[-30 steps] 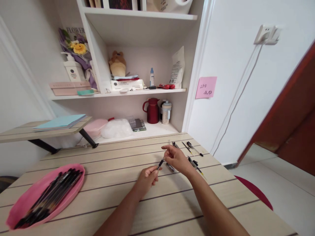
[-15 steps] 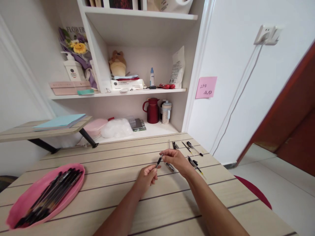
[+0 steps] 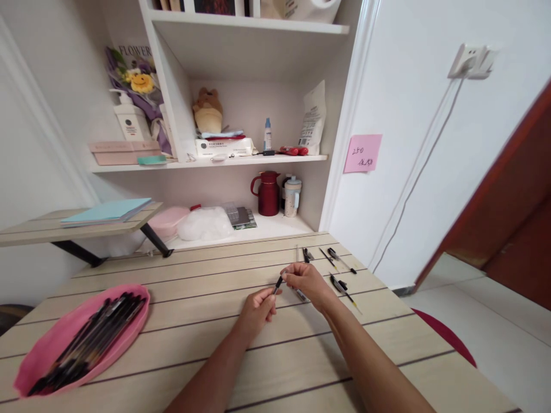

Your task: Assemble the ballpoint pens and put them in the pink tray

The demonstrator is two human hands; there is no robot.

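Observation:
My left hand [image 3: 257, 307] is closed round the lower end of a black pen [image 3: 278, 284] held just above the wooden table [image 3: 181, 321]. My right hand [image 3: 305, 282] pinches the pen's upper end with thumb and fingertips. The two hands nearly touch over the middle of the table. Several loose pen parts [image 3: 336, 269] lie on the table just beyond and to the right of my right hand. One more pen piece [image 3: 301, 296] lies under my right wrist.
A pink oval tray [image 3: 55, 342] full of several black pens sits at the table's near left. Behind the table a white shelf unit holds a red kettle [image 3: 267, 194], bottles and bags. A pink note [image 3: 361, 152] hangs on the right wall.
My right hand has come down and closed in on the pen's upper end; a second ago it was lifted a little above it. The left hand has stayed in place.

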